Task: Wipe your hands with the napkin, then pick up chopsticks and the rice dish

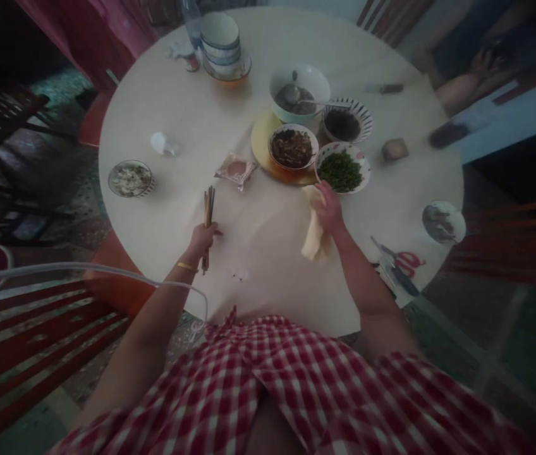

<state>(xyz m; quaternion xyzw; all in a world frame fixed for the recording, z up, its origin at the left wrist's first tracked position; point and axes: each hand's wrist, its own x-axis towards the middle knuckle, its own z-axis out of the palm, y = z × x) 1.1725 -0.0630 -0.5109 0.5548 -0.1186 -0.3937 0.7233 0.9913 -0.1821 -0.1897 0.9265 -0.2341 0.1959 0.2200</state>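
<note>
My left hand [203, 239] grips a bundle of brown chopsticks [208, 212] that point away from me over the round pale table [201, 120]. My right hand [328, 205] holds a pale cloth [314, 235] against the tabletop, right beside a patterned bowl of chopped greens [342, 169]. Just beyond it a bowl of dark food [292, 148] rests on a yellow plate [261, 137]. Between my hands and slightly farther off lies a small plastic packet [236, 169].
A white bowl with a spoon [299, 93] and a striped bowl [346, 121] sit behind. Stacked bowls [221, 44] stand at the far edge. A small dish [130, 178] is left, another [443, 222] right, red-handled scissors [403, 262] near. Red chairs [21, 341] flank me; a person [467, 76] sits far right.
</note>
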